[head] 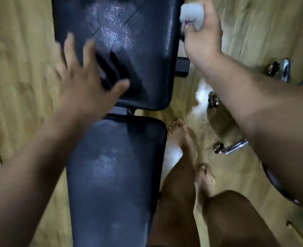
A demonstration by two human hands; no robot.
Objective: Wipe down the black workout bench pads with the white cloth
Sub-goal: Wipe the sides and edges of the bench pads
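Note:
Two black bench pads fill the middle of the view: the far back pad point(140, 50) with an embossed logo, and the near seat pad point(115, 175), split by a narrow gap. My left hand point(83, 75), blurred, lies with spread fingers on the back pad's near left corner. My right hand point(203, 31) grips a bunched white cloth point(191, 13) at the back pad's right edge, near its top.
The bench stands on a yellowish wood-pattern floor point(22, 68). My bare legs and feet point(181, 132) are just right of the seat pad. Chrome bars with dark knobs point(284, 68) lie on the floor to the right. A black frame bracket point(182, 66) juts from the bench's right side.

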